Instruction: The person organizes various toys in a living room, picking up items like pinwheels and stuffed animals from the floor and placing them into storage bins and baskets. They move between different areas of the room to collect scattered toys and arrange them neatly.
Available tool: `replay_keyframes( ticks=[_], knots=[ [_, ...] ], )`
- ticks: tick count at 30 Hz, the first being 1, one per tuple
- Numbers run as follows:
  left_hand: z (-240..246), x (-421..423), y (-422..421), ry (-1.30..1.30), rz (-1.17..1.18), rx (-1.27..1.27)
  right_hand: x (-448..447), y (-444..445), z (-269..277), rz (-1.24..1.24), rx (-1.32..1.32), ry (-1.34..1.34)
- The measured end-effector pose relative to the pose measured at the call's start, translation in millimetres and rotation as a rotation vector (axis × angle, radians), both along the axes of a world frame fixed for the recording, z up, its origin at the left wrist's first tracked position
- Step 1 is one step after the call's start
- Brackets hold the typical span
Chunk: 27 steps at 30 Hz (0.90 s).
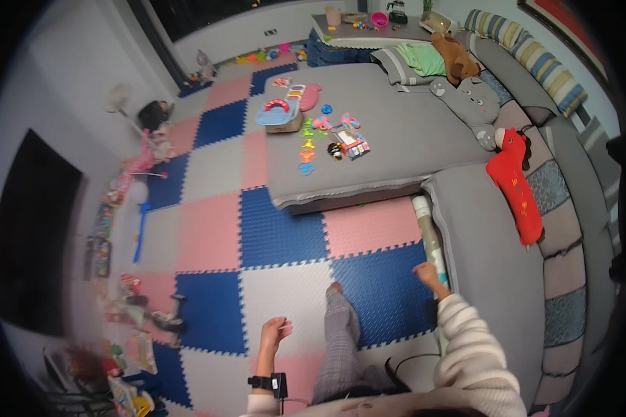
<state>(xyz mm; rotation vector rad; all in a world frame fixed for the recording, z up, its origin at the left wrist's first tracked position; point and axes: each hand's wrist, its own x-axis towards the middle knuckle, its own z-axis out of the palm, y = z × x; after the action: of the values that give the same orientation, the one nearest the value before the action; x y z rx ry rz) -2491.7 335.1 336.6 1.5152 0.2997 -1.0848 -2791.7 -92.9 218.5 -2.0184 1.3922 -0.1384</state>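
My left hand (276, 332) hangs over a light grey foam tile (287, 289), its fingers loosely curled and no object visible in them. A black strap with a small device (270, 384) circles that wrist. Off to the right, my right hand (426, 274) is curled in above a dark blue foam tile (383, 292), likewise with nothing visible in it. It is nearest to a pale patterned roll (426, 224) lying along the sofa base. Ahead, a grey sofa section (391, 125) carries a lidded storage box (279, 115), a toy with a white panel (350, 139) and colourful small toys (307, 144).
A red plush toy (519, 190) and a grey plush toy (472, 101) rest on the sofa at right. Toys line the left wall, including a blue stick (141, 229) and a grey wheeled object (169, 320). A cluttered side table (360, 32) stands at the back.
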Motion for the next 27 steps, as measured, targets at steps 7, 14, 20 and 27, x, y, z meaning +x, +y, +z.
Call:
replay_keyframes(
  ticks=[7, 14, 20, 27],
  knots=[
    [-90.3, 45.8, -76.7, 0.048, 0.011, 0.130, 155.9, -69.6, -184.2, 0.105, -0.001, 0.102],
    [-202.4, 85.2, -113.2, 0.169, 0.172, 0.510, 270.8, -206.8, -387.5, 0.458, 0.081, 0.269],
    [-323.6, 152.7, -224.2, -0.030, -0.031, 0.279, 337.8, -253.5, -463.8, 0.638, -0.129, 0.653],
    [-335.2, 199.9, -260.5, -0.105, -0.106, 0.473, 363.6, -272.0, -515.7, 0.294, 0.043, 0.190]
  ],
)
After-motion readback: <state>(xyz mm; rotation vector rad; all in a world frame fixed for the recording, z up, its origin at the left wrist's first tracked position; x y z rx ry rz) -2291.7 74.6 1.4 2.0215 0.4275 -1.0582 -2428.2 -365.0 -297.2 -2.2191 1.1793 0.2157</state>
